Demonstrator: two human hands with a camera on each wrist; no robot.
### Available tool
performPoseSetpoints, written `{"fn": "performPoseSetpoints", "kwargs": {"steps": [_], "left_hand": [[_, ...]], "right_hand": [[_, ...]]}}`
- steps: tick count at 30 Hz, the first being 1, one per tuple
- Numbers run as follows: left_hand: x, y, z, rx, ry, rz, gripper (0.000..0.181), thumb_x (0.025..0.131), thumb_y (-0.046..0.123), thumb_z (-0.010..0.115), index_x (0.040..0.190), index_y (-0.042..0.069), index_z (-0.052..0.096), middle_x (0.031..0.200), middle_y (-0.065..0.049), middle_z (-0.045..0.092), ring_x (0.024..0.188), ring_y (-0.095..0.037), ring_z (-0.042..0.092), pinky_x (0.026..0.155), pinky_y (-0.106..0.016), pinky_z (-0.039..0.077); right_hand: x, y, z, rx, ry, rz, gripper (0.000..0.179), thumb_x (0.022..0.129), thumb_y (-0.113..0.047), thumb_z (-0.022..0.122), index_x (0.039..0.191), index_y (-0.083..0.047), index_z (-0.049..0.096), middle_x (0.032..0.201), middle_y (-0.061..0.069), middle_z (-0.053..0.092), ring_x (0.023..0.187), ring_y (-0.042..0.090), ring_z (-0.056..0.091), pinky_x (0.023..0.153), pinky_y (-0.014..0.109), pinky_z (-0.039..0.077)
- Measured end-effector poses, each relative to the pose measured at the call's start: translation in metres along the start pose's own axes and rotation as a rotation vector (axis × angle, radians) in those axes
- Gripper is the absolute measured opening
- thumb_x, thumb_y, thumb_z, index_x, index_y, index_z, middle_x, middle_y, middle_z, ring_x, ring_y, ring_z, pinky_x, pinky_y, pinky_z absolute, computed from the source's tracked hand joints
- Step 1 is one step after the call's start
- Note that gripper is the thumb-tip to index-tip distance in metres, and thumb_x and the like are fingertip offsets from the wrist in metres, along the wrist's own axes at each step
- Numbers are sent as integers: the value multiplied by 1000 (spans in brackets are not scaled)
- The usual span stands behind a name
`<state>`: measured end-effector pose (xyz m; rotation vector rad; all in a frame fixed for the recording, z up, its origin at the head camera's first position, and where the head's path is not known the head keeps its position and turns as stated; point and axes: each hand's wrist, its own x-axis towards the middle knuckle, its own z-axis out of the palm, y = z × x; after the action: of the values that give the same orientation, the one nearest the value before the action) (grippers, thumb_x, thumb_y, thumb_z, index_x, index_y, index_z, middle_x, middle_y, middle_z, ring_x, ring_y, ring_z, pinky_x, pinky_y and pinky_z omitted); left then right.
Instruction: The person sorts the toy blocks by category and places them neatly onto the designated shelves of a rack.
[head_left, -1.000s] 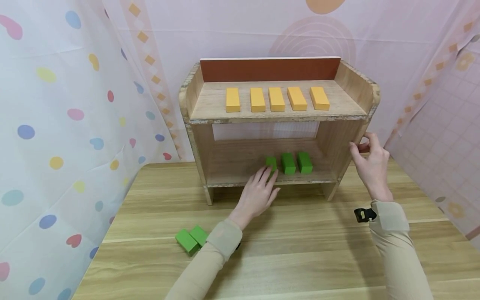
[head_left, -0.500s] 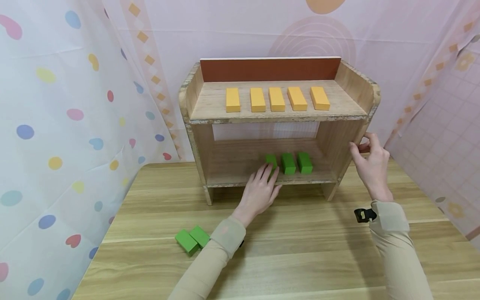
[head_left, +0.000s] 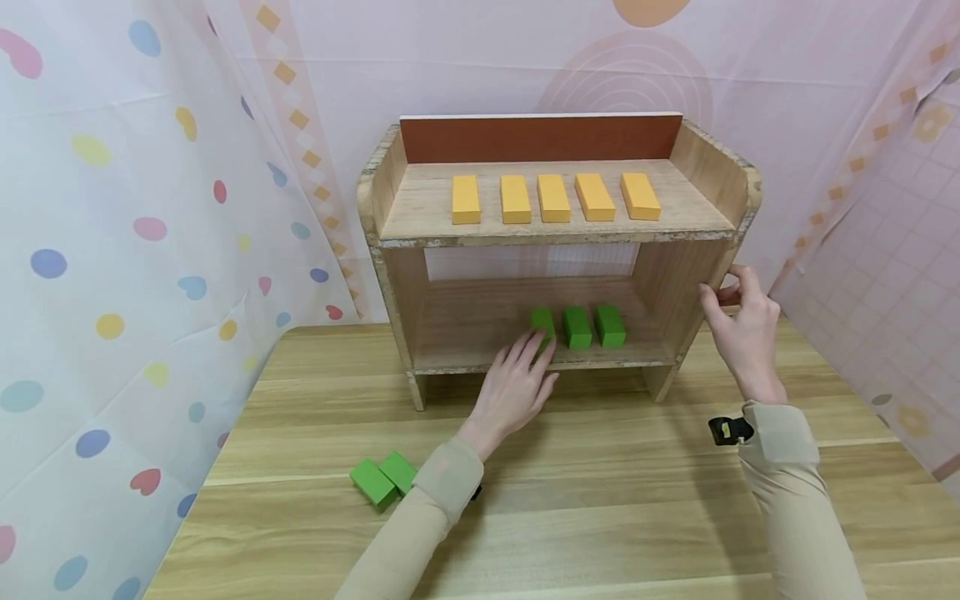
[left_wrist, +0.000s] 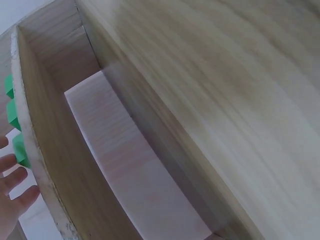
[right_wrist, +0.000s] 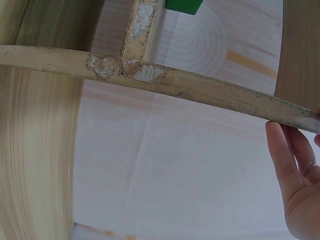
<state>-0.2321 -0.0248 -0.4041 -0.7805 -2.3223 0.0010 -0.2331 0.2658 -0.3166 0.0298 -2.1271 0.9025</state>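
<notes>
My left hand (head_left: 512,387) reaches to the lower board of a small wooden shelf (head_left: 558,239). Its fingertips touch the front of a green block (head_left: 542,319), the leftmost of three there. In the left wrist view, the fingers (left_wrist: 15,175) look spread and loosely extended beside that block (left_wrist: 20,149). On the other side, my right hand (head_left: 746,333) holds the front edge of the shelf's right side panel, thumb toward the front. The right wrist view has the fingertips against that panel edge (right_wrist: 200,90).
Several yellow blocks (head_left: 553,198) lie in a row on the upper board. Two green blocks (head_left: 373,485) lie on the wooden table (head_left: 600,517) at front left, beside my left forearm. Patterned cloth (head_left: 480,58) hangs behind and at both sides.
The left hand shifts only slightly at the leftmost green block, which stays about where it was. My right hand has kept still on the shelf's side.
</notes>
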Motion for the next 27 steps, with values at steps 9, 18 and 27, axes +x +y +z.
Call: {"fn": "performPoseSetpoints", "kwargs": {"steps": [9, 18, 27], "left_hand": [[-23, -15, -13, -112, 36, 2, 40, 95, 28, 54, 131, 8, 56, 134, -10, 56, 124, -25, 53, 98, -37, 50], [-57, -40, -35, -250, -9, -32, 35, 92, 21, 62, 123, 6, 61, 122, -9, 63, 112, -24, 60, 95, -36, 51], [-96, -66, -52, -525, -166, -206, 34, 87, 16, 68, 120, 7, 64, 114, -9, 69, 105, -25, 65, 88, -39, 55]], "right_hand": [[0, 0, 0, 4, -4, -2, 30, 91, -20, 60, 114, -1, 57, 76, 23, 64, 62, -23, 38, 56, -4, 33], [0, 1, 0, 10, 2, -12, 29, 91, -17, 60, 113, 0, 58, 75, 23, 63, 62, -24, 38, 56, -4, 33], [0, 2, 1, 12, 5, -12, 28, 91, -17, 60, 112, 0, 58, 75, 23, 63, 61, -23, 38, 54, -3, 32]]}}
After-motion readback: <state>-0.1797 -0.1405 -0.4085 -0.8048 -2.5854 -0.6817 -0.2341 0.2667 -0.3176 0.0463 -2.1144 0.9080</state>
